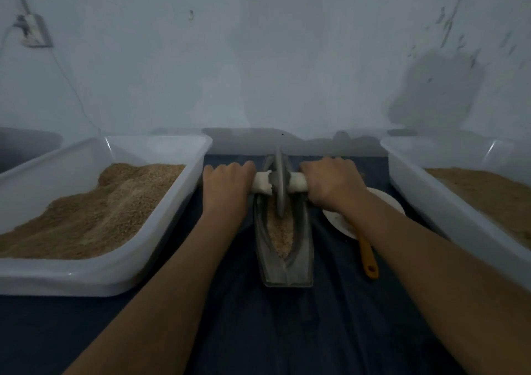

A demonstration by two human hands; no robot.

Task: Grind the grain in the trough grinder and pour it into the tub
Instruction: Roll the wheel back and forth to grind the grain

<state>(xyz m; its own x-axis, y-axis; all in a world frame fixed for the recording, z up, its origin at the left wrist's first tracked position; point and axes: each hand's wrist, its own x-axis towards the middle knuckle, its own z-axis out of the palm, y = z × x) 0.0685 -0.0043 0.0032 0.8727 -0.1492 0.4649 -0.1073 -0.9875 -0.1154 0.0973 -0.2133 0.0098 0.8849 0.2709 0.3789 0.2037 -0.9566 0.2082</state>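
Both fists wrap the axle: left hand (227, 180), right hand (330, 182), wheel (279, 185) between them. Trough grinder (283, 248) runs lengthwise toward me, grain (280, 231) inside, so I roll straight back.

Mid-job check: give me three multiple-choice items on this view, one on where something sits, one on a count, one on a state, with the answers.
1. Where is the orange-handled utensil?
A. right of the trough grinder
B. in the left tub
C. on the wall

2. How many white tubs hold grain?
A. one
B. two
C. four

3. What are the hands doing?
A. resting open
B. gripping the wheel's axle handle
C. lifting a tub

Answers: 1 A, it lies beside the white bowl. 2 B, left tub and right tub. 3 B, left hand and right hand curl round it.
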